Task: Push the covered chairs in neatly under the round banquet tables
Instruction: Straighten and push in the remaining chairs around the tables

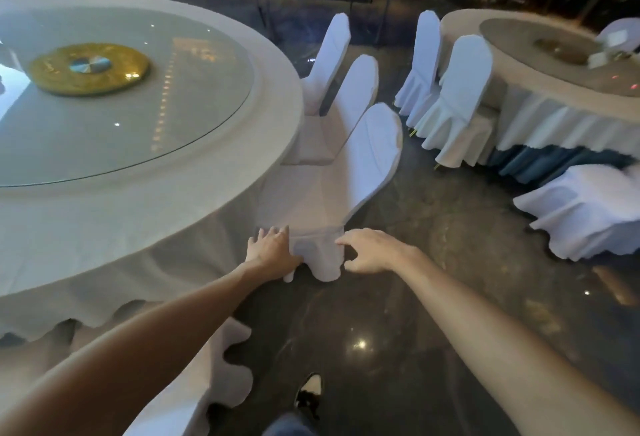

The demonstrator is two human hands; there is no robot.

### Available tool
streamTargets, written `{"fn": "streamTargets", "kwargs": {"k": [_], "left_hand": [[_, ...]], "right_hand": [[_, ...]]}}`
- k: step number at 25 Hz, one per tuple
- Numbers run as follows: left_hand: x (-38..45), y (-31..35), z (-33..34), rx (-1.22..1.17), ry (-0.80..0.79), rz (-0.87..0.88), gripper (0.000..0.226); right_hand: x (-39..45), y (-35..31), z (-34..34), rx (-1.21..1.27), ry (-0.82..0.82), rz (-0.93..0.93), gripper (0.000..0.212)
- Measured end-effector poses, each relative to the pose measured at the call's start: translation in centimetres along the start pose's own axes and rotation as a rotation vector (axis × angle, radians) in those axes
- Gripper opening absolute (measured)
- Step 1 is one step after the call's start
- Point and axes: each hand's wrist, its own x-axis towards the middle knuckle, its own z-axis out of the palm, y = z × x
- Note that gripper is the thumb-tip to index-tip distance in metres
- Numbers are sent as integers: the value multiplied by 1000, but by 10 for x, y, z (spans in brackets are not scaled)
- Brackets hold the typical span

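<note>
Two hands reach to the near chair [346, 172] at the big table [277, 96]. The left hand [272, 250] lies flat with fingers straight against the chair's front skirt, on the table side. The right hand [369, 250] has its fingers curled at the skirt's other corner; whether it pinches the cloth or only touches it I cannot tell. The chair is white-covered, its seat partly under the table edge and its back leaning away toward the floor [433, 297].

Beyond it stand two more covered chairs in a row along the same table: the middle chair [356, 96] and the far chair [332, 54], seats tucked toward the tablecloth. The table carries a glass turntable [138, 106] with a gold disc [90, 68] at its centre.

To the right stands a second table [540, 99], with two chairs [460, 89] against its near side and another chair [588, 207] lower right, apart from it. A dark shoe [308, 394] shows at the bottom.
</note>
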Motion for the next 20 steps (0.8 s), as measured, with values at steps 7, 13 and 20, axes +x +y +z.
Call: {"fn": "streamTargets", "kwargs": {"k": [7,13,20], "left_hand": [[137,133,-15,-67,173,0,83],[241,235,-8,-148,349,-73,82],[323,331,-3,-113,445,-263,89]], "right_hand": [[66,154,-85,-76,368,-128,69],[129,291,-138,-124,549,-279,71],[198,406,-210,-120,542,-460,76]]}}
